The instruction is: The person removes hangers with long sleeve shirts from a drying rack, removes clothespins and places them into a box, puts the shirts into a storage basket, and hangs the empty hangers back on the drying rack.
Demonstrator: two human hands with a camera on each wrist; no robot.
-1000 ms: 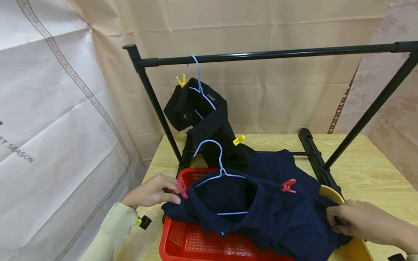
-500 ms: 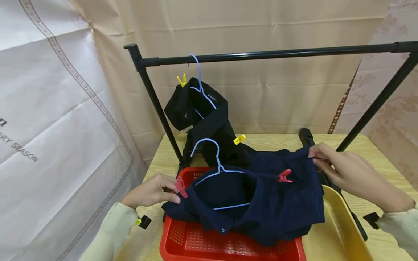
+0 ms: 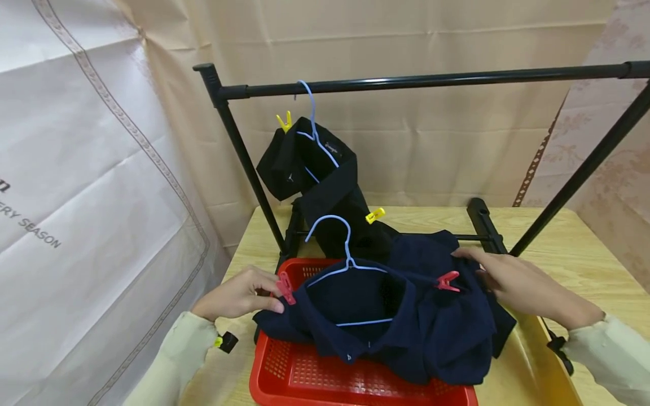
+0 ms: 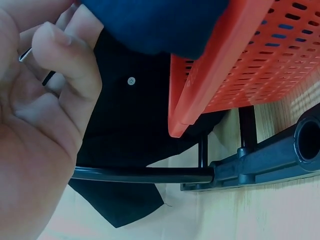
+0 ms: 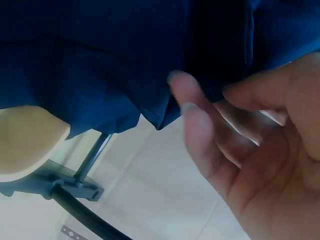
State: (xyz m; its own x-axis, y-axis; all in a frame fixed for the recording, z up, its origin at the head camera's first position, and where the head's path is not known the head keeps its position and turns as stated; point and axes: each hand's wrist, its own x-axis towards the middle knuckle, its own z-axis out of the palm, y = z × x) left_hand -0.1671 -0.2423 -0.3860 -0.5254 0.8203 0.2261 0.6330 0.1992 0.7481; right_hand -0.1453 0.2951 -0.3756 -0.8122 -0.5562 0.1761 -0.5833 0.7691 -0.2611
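Observation:
A navy shirt [image 3: 452, 338] lies across a red basket [image 3: 469, 395], with a blue hanger [image 3: 348, 242] in its collar. Red clips sit on both shoulders, one at the left [image 3: 286, 288] and one at the right [image 3: 448, 281]. My left hand [image 3: 238, 294] pinches the shirt's left shoulder beside the left clip; in the left wrist view that hand [image 4: 45, 115] is at the blue cloth's edge. Fingers extended and parted, my right hand [image 3: 530, 285] touches the shirt's right side. The right wrist view shows this hand [image 5: 260, 150] with thumb and fingers apart against the cloth.
A black rack [image 3: 406, 82] spans the back of the wooden table [image 3: 574, 248]. From its left end hangs a black garment [image 3: 335, 192] on a blue hanger [image 3: 312, 107], with two yellow clips. A yellow tray [image 3: 563, 378] stands at the right.
My right hand went from the shirt's lower right up to a pinched edge, then released it and shifted left. The cloth there dropped back over the tray. My left hand stayed in place.

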